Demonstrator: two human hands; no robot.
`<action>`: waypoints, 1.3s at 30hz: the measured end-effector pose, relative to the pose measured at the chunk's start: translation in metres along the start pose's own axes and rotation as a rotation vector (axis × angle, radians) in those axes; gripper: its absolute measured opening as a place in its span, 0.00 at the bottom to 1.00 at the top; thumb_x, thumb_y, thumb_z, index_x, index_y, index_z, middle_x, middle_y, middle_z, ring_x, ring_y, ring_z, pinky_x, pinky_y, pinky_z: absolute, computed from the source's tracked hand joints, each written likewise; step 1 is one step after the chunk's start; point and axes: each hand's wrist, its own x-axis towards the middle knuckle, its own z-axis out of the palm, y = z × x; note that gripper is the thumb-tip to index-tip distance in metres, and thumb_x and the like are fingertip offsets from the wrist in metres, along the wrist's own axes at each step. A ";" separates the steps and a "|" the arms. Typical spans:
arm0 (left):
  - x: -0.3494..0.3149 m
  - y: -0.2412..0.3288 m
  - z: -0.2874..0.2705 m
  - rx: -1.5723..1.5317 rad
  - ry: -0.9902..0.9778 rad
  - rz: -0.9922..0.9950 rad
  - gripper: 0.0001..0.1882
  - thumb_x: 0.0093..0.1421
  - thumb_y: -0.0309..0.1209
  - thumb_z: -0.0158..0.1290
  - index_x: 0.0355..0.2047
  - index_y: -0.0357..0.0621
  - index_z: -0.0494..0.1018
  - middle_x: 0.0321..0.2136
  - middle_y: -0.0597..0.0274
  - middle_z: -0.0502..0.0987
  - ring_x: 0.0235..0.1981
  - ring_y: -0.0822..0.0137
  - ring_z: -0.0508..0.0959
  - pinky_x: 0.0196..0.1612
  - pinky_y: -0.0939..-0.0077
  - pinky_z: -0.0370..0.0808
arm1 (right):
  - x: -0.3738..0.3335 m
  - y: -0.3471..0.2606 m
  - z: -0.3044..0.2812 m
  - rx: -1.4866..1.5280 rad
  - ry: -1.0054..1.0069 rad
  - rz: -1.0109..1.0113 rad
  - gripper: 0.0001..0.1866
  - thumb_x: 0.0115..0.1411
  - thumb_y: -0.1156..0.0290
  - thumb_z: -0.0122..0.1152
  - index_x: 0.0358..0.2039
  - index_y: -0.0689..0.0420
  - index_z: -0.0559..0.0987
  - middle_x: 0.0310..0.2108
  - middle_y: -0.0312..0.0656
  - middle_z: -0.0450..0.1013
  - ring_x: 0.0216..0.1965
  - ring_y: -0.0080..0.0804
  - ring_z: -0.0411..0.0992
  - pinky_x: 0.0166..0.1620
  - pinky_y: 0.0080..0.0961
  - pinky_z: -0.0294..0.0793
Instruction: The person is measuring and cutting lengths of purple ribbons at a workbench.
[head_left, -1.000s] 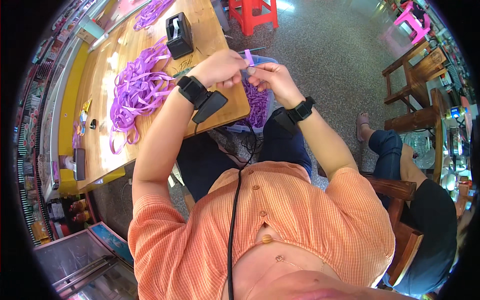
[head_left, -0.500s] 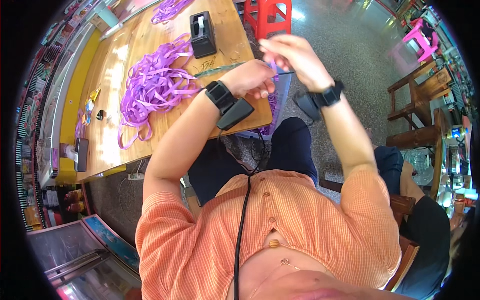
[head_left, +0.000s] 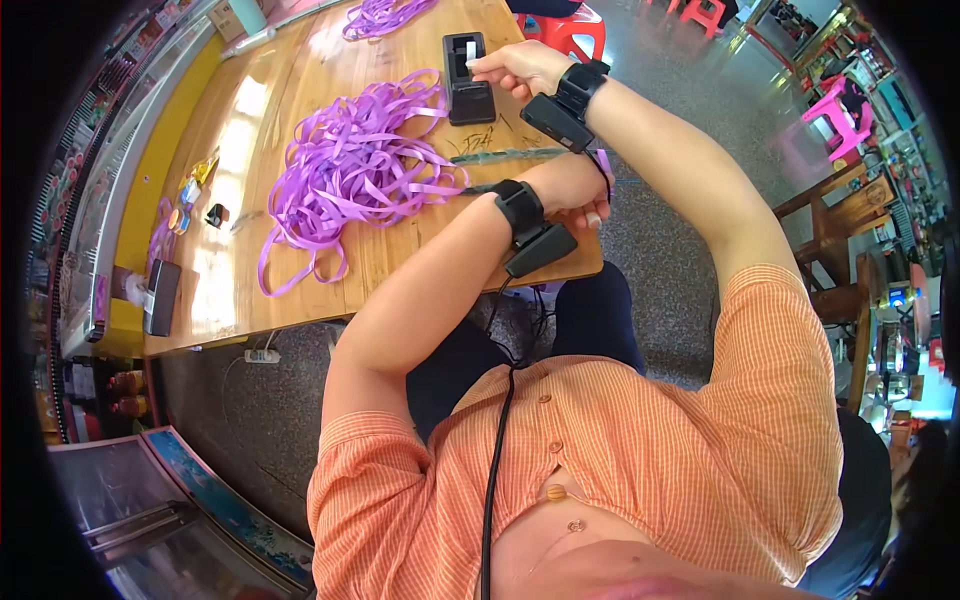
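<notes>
My left hand (head_left: 573, 187) is closed at the right edge of the table, holding a purple ribbon (head_left: 604, 160) whose end pokes out past the fingers beside a thin dark strand. Most of its fingertips are turned away from view. My right hand (head_left: 520, 70) reaches to the black tape dispenser (head_left: 470, 100), thumb and forefinger pinched at the white tape (head_left: 471, 50) in it. Left of my left forearm lies a large loose heap of purple ribbon (head_left: 350, 165). A dark green strip (head_left: 505, 155) runs across the wood toward my left hand.
The wooden table (head_left: 390, 285) also bears another purple ribbon bundle (head_left: 385, 17) at its far end and a second dispenser (head_left: 162, 297) at left. A red stool (head_left: 570, 35) stands beyond, a pink stool (head_left: 840, 118) to the right, and wooden chairs (head_left: 840, 220) nearer.
My right hand has left the left hand's side and moved up and left to the tape dispenser. My left hand keeps the ribbon. The view has shifted, so the table appears further right.
</notes>
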 end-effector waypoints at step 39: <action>-0.018 0.014 -0.003 -0.031 -0.040 -0.008 0.14 0.67 0.36 0.46 0.29 0.39 0.73 0.23 0.63 0.76 0.17 0.73 0.75 0.18 0.80 0.71 | -0.108 0.047 -0.120 -0.911 -0.456 -0.272 0.11 0.59 0.65 0.63 0.31 0.61 0.80 0.23 0.34 0.74 0.26 0.22 0.72 0.32 0.23 0.71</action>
